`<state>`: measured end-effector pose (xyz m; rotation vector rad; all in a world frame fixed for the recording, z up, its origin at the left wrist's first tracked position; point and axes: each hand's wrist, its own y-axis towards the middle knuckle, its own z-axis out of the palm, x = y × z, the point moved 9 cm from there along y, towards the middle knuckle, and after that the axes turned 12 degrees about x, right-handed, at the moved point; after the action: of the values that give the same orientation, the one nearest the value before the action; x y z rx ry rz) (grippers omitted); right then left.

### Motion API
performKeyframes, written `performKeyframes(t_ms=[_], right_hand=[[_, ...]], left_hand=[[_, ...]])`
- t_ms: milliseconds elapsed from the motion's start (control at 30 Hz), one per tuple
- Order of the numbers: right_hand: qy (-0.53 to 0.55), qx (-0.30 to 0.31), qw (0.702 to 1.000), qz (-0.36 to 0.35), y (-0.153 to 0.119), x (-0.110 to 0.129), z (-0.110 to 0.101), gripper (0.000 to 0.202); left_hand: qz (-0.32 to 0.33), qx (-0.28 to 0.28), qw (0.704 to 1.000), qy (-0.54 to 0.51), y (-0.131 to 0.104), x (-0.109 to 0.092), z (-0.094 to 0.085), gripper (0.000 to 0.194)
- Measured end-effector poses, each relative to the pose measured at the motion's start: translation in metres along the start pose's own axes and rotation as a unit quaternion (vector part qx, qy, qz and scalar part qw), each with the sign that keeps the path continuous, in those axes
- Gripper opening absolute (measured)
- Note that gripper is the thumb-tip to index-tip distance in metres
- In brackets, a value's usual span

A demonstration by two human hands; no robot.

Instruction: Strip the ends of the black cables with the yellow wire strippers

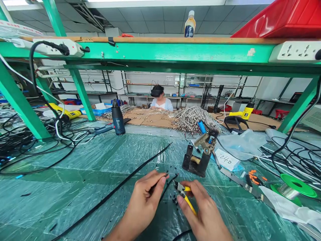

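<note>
My left hand is closed in a pinch on a thin black cable, whose small dark tip shows at the fingertips; the rest is hidden by the fingers. My right hand grips diagonal cutters by their yellow handles. The cutters' jaws point up and left, a short way from the left fingertips. Between the hands a black cable end curves up from behind my left hand. Small black scraps lie under the cutters. To the left, a long black cable runs diagonally over the green mat.
Ahead stands a black metal holder with a clip. A solder spool, orange bits and a steel ruler lie right. A heat gun stands at the back left. Beyond a wire bundle sits another person.
</note>
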<state>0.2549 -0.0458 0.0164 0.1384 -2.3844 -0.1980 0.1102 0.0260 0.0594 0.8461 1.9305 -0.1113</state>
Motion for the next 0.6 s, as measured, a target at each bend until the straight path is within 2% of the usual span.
performKeyframes(t_ms=[300,433,600], right_hand=[[-0.153,-0.105,0.98,-0.076,-0.003,0.021,-0.018,0.042],[-0.195,-0.13,0.968,-0.089,-0.006,0.025,-0.022,0.045],[-0.225,-0.161,0.955,-0.102,-0.01,0.031,-0.025,0.046]], left_hand=[[-0.003,0.013,1.0,0.018,-0.003,-0.001,0.006,0.023],[0.0,0.026,0.999,0.019,-0.003,-0.004,0.008,0.023],[-0.024,0.047,0.996,-0.069,-0.003,-0.001,0.014,0.028]])
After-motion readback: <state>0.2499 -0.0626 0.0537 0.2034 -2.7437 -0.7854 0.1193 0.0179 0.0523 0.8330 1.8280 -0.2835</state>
